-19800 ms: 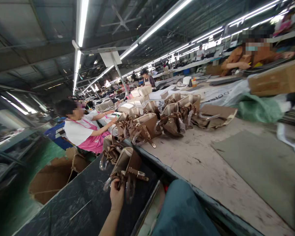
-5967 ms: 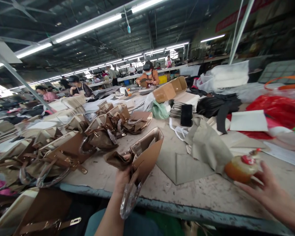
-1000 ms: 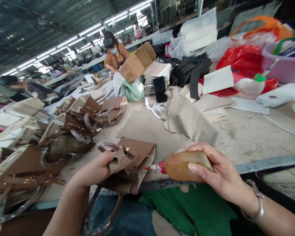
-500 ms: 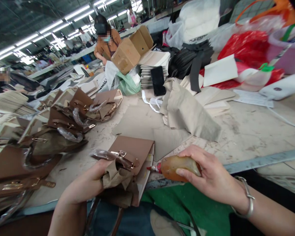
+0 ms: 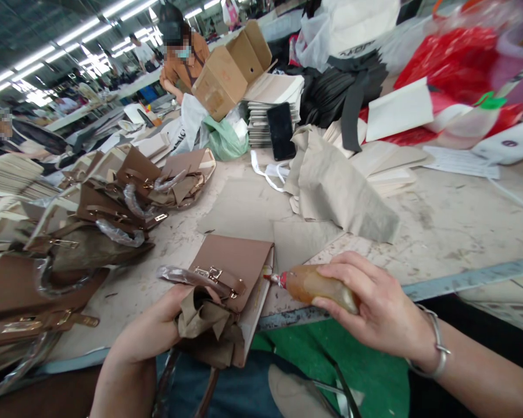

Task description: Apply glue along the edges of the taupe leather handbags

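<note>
A brown handbag [image 5: 237,264] lies at the table's near edge, its plastic-wrapped handle and brass buckle facing me. My left hand [image 5: 150,334] grips its crumpled flap and strap. My right hand [image 5: 375,307] is closed round a soft amber glue bottle [image 5: 316,285]. The bottle's red nozzle touches the bag's pale right side edge.
Several more brown handbags [image 5: 113,215] are heaped on the left. Grey cloth [image 5: 340,191], a black phone [image 5: 281,130], stacked card sheets, a cardboard box [image 5: 226,72] and red and white bags crowd the far table. A person in an orange top [image 5: 183,55] works beyond the box.
My right hand has brought the bottle's nozzle up to the bag's side edge. My left hand keeps its hold on the flap, with the bag slightly nearer the table edge.
</note>
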The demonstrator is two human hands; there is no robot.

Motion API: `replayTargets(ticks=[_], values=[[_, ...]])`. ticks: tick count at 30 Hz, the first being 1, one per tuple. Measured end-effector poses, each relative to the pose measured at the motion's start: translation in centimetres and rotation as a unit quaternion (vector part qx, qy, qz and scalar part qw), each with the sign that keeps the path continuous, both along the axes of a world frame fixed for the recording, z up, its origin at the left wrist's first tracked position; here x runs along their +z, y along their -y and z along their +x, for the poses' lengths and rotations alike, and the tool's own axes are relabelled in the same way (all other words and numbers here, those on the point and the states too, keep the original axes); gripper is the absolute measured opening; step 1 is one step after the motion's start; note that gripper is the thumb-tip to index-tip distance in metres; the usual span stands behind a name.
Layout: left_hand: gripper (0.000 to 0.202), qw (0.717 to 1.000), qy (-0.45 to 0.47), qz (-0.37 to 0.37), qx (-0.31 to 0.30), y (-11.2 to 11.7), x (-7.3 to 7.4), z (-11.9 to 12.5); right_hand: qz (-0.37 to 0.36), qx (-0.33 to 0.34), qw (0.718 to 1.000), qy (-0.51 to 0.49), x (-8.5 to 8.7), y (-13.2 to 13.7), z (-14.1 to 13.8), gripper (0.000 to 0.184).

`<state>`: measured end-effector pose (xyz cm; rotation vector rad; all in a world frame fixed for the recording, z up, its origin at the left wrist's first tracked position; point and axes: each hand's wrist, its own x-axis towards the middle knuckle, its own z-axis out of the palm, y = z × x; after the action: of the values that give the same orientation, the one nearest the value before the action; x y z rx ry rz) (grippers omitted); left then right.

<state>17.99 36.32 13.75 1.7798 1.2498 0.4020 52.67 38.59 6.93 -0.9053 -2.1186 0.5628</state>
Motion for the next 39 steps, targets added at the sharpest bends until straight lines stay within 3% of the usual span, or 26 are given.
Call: replayTargets(ticks=[6, 10, 15, 23, 28, 32, 39], values=[[0.014, 1.0, 0.021, 0.005, -0.007, 0.0, 0.2, 0.1, -0.051, -0.029, 0.995, -0.084, 1.5, 0.4, 0.7, 0.024], [0.028, 0.999, 0.048, 0.024, 0.0, 0.0, 0.3, -0.1, -0.092, 0.007, 0.991, -0.093, 2.2, 1.1, 0.8, 0.022], [0.046, 0.997, 0.058, -0.015, 0.043, 0.5, 0.1, -0.8, -0.13, 0.002, 0.985, -0.111, 2.2, 1.9, 0.3, 0.023], [0.047, 0.992, 0.102, -0.017, 0.072, 1.1, -0.5, -1.6, -0.133, 0.051, 0.982, -0.123, 2.7, 2.6, -0.1, 0.027], [0.049, 0.988, 0.113, -0.006, 0.11, 1.1, -0.7, -1.8, -0.163, 0.038, 0.977, -0.135, 2.7, 2.5, -0.2, 0.028], [0.045, 0.983, 0.103, -0.007, 0.15, 1.3, -0.8, -2.0, -0.248, 0.01, 0.951, -0.186, 2.2, 2.4, -0.6, 0.021], [0.046, 0.987, 0.094, -0.009, 0.132, 1.6, -0.9, -3.2, -0.364, 0.01, 0.903, -0.227, 1.8, 2.9, -0.9, 0.016]])
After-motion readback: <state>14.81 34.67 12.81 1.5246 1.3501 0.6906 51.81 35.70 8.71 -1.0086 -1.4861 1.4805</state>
